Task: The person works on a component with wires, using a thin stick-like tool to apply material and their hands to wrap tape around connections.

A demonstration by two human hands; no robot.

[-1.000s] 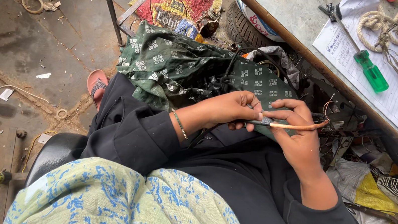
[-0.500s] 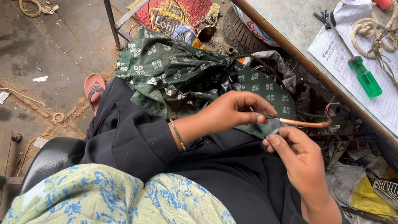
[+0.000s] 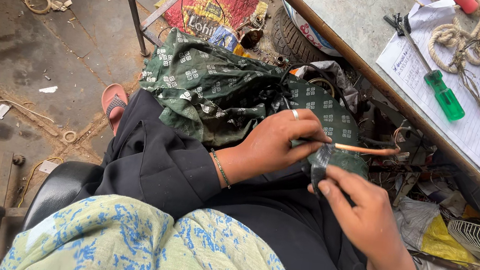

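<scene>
Copper-coloured wire (image 3: 366, 149) lies nearly horizontal, free end pointing right toward the bench (image 3: 351, 20) edge. Left hand (image 3: 278, 143) pinches its near end; right hand (image 3: 359, 207) is closed on black tape (image 3: 320, 163) over green patterned cloth (image 3: 221, 90). Clutter crowds the right side.

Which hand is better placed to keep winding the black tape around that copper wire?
Probably the right hand: it pinches the black tape, while the left hand steadies the copper wire.
</scene>
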